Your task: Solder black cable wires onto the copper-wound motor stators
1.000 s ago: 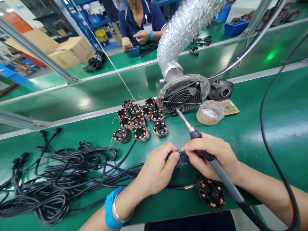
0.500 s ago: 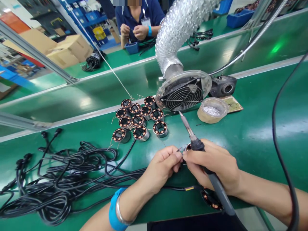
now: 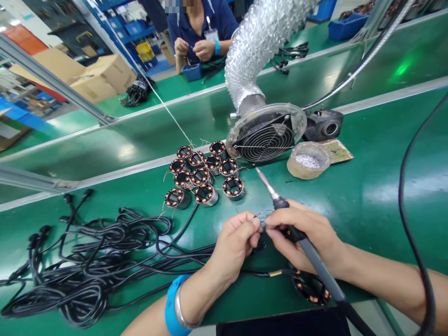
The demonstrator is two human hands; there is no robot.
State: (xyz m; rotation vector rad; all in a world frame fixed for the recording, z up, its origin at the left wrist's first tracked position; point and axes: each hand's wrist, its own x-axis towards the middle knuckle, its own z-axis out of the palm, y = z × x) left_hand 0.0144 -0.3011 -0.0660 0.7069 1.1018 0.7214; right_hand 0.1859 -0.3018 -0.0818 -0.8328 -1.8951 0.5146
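My left hand [image 3: 237, 240] pinches thin wires [image 3: 262, 218], with red and blue insulation showing, between thumb and forefinger. Close beside it, my right hand [image 3: 311, 233] is closed around a soldering iron [image 3: 317, 266]. Its thumb and forefinger tips meet at the same wires; exactly what they grip is too small to tell. The iron's tip points away from me toward the fan, touching nothing. Under my right hand lies a stator with copper windings [image 3: 312, 288], partly hidden. A black cable [image 3: 252, 273] with a yellow section runs under my left wrist toward it.
Several wound stators [image 3: 206, 193] stand in a group ahead. Coiled black cables [image 3: 84, 280] spread over the left side. A fume fan [image 3: 266, 140] with foil duct, a round tub [image 3: 310, 161] of silvery bits and an iron holder [image 3: 325, 125] stand behind. A co-worker [image 3: 201, 28] sits opposite.
The soldering iron's tip has shifted slightly left and toward me. The red and blue wires between my fingertips show more clearly now. Both hands keep their hold.
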